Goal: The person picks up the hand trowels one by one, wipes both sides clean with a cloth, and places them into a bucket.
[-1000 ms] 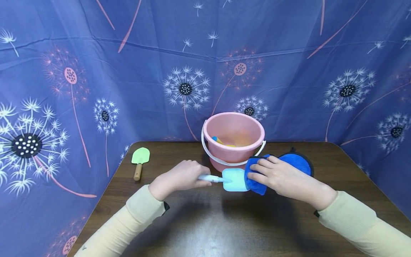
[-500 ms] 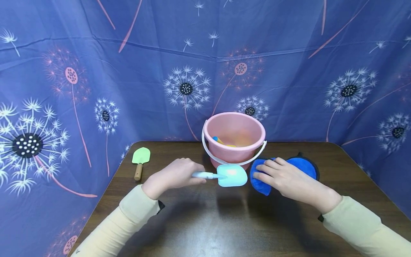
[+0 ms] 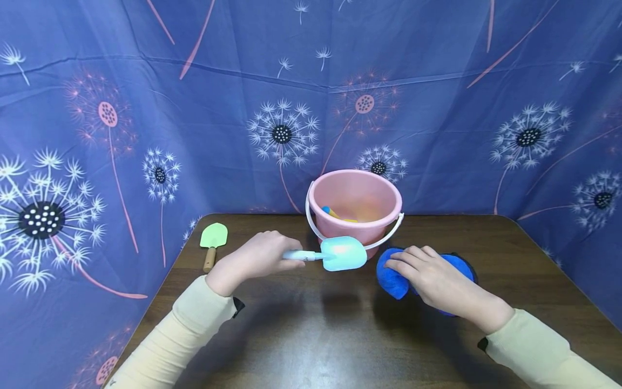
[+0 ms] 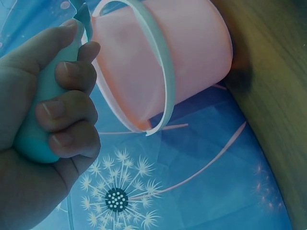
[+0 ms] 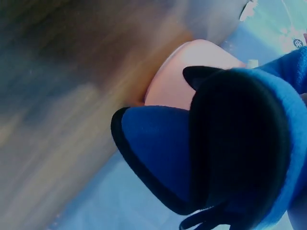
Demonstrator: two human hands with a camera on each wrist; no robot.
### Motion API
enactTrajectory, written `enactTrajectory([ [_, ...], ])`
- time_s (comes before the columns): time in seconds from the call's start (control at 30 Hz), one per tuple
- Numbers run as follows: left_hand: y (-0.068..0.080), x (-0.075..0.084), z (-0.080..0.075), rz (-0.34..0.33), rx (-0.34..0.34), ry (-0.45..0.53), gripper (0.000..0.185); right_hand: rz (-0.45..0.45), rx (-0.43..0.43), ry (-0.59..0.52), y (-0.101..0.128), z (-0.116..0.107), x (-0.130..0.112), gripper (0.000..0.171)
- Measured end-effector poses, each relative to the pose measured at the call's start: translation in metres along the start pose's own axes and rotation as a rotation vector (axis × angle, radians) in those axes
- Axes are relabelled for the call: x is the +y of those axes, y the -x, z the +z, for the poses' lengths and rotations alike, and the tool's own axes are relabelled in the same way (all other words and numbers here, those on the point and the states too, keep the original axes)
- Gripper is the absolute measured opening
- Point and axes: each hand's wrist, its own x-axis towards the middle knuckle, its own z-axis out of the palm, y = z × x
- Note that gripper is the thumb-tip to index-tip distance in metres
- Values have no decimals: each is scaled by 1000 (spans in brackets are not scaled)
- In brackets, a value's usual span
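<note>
My left hand [image 3: 262, 254] grips a toy shovel by its pale handle. The light blue blade of the shovel [image 3: 344, 253] points right, raised over the table in front of the pink bucket [image 3: 357, 232]. In the left wrist view, fingers curl round the shovel's handle [image 4: 36, 143]. My right hand [image 3: 432, 278] holds a blue cloth with black edging [image 3: 391, 274], bunched under the fingers to the right of the blade. The right wrist view shows the cloth [image 5: 158, 143] folded over and hanging, its dark-edged flap across the bucket; the fingertips are hidden there.
A small green-bladed trowel [image 3: 210, 246] with a wooden handle lies at the table's left. Inside the bucket shows a yellow thing with a blue end [image 3: 335, 213]. The bucket's white handle [image 3: 389, 233] hangs down its front. A dandelion-patterned blue curtain [image 3: 218, 135] stands behind the brown table [image 3: 301, 335].
The shovel has moved left and up with my left hand, its blade coming away from the cloth. My right hand has shifted slightly right and down, the cloth bunching more beneath it.
</note>
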Motion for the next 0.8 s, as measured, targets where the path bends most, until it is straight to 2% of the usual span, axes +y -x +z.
enactTrajectory([
  [0.23, -3, -1, -6, 10, 26, -14, 14, 126, 79, -117, 4, 6, -3, 46],
  [0.33, -4, -1, -8, 19, 30, -17, 14, 205, 74, -203, 6, 8, -6, 29],
  [0.37, -5, 0, -9, 21, 31, -19, 14, 236, 73, -228, 7, 9, -8, 31],
  [0.5, -7, 2, -13, 25, 40, -31, 14, 350, 74, -306, 8, 9, -14, 57],
  [0.8, -12, 8, -17, 63, 64, -35, 14, 502, 110, -559, 5, 9, -20, 49],
])
